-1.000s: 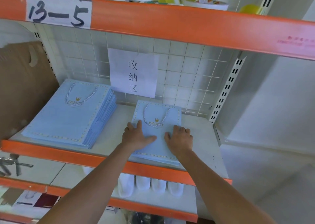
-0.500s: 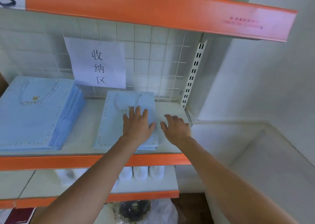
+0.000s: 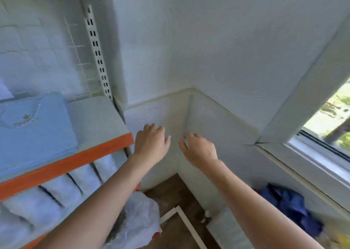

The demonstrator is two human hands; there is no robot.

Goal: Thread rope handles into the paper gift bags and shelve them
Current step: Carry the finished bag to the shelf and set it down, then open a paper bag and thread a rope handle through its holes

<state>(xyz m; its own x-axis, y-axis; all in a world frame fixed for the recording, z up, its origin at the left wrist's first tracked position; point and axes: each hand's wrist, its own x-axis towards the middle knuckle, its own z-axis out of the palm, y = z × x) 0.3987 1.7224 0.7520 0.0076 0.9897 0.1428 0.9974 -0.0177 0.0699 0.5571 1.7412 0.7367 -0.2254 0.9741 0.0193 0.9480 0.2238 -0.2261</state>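
A stack of light blue paper gift bags (image 3: 36, 129) with a gold crown print and rope handle lies flat on the grey shelf (image 3: 96, 119) with an orange front edge, at the left of the view. My left hand (image 3: 151, 142) hovers in the air just right of the shelf's corner, fingers loosely curled, holding nothing. My right hand (image 3: 198, 150) hangs beside it, also empty with relaxed fingers. Both hands are off the bags, in front of the white wall corner.
White rolled items (image 3: 79, 180) line the lower shelf. A crumpled clear plastic bag (image 3: 140, 222) lies on the floor below the shelf. A dark blue bag (image 3: 289, 205) sits under the window (image 3: 331, 123) at the right. A perforated upright (image 3: 98, 55) borders the shelf.
Both hands have left the small stack of bags and pulled back off the shelf to the right. The view has swung right toward the wall corner and window.
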